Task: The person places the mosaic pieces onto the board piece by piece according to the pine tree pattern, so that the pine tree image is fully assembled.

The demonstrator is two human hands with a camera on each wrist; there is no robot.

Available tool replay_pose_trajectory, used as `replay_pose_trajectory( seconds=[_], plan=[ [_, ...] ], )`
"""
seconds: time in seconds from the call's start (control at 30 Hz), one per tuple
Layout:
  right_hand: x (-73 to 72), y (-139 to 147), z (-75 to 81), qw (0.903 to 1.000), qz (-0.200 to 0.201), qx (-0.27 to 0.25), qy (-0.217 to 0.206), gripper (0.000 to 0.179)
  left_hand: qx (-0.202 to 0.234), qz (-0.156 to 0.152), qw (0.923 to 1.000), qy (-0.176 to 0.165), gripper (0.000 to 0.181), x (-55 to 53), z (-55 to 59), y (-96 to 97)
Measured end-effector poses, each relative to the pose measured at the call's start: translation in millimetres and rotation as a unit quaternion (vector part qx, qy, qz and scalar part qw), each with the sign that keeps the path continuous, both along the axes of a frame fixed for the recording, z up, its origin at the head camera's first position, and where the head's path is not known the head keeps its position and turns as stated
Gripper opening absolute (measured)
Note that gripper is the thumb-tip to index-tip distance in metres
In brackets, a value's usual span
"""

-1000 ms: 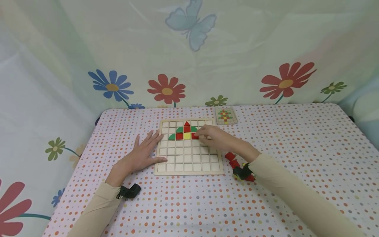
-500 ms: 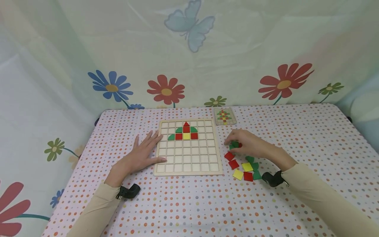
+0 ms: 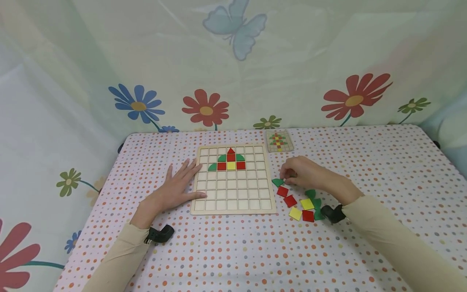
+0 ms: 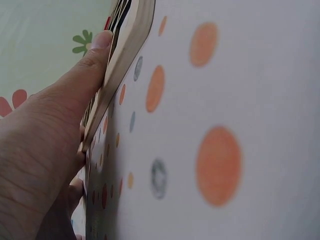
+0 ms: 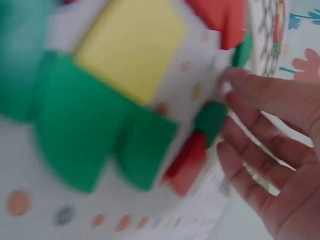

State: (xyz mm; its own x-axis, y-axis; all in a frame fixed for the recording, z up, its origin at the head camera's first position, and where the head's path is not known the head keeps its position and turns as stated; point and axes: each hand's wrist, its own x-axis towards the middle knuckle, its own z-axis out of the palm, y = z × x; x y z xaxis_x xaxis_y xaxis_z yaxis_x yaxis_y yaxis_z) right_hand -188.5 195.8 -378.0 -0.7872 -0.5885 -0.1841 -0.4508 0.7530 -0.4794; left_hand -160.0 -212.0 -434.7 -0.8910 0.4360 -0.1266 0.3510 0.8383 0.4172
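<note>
My left hand [image 3: 176,188] rests with spread, straight fingers on the left edge of a wooden grid board [image 3: 221,205]. The board bears a pattern: a red triangle [image 3: 231,151] on top, red square tiles [image 3: 221,166], a yellow square tile [image 3: 231,166] and green quarter-circle tiles [image 3: 239,157]. Right of the board, my right hand [image 3: 304,172] reaches down with bent fingers and thumb. A green quarter-circle tile [image 3: 277,183] lies at its fingertips. In the right wrist view another green tile [image 5: 212,118] and a red one [image 5: 187,165] lie by the fingers; whether any is pinched is unclear.
Several loose red tiles [image 3: 290,200], yellow tiles [image 3: 307,203] and green tiles [image 3: 316,203] lie below the right hand. A pattern card [image 3: 271,147] lies beyond the board's right corner. A dotted cloth [image 3: 219,259] covers the table; a flowered curtain [image 3: 292,61] hangs behind.
My right hand has left a red tile at the board's right and gone right to the loose tiles. A green tile now shows left of its fingertips. The left hand stays still.
</note>
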Motion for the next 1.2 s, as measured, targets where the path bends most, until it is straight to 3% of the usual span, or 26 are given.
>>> replay_pose_trajectory(
  seconds=[0.23,0.53,0.83,1.2],
  plan=[
    [-0.6,-12.9,9.4,0.9997,0.021,-0.008,-0.012,0.019,-0.002,-0.001,1.0000,0.000,0.100,0.3,0.8,0.3],
    [-0.9,-21.8,7.3,0.9996,0.007,-0.014,-0.022,0.013,0.003,-0.004,1.0000,-0.004,0.102,1.1,-0.1,-0.1],
    [-6.6,-21.3,4.7,0.9979,-0.033,-0.022,-0.050,0.014,0.004,0.000,1.0000,-0.006,0.102,-0.2,-1.2,0.3],
    [-2.1,-6.9,-2.7,0.9933,-0.058,-0.093,-0.038,0.018,0.003,0.000,1.0000,-0.005,0.101,0.1,-1.2,-0.9]
  ],
)
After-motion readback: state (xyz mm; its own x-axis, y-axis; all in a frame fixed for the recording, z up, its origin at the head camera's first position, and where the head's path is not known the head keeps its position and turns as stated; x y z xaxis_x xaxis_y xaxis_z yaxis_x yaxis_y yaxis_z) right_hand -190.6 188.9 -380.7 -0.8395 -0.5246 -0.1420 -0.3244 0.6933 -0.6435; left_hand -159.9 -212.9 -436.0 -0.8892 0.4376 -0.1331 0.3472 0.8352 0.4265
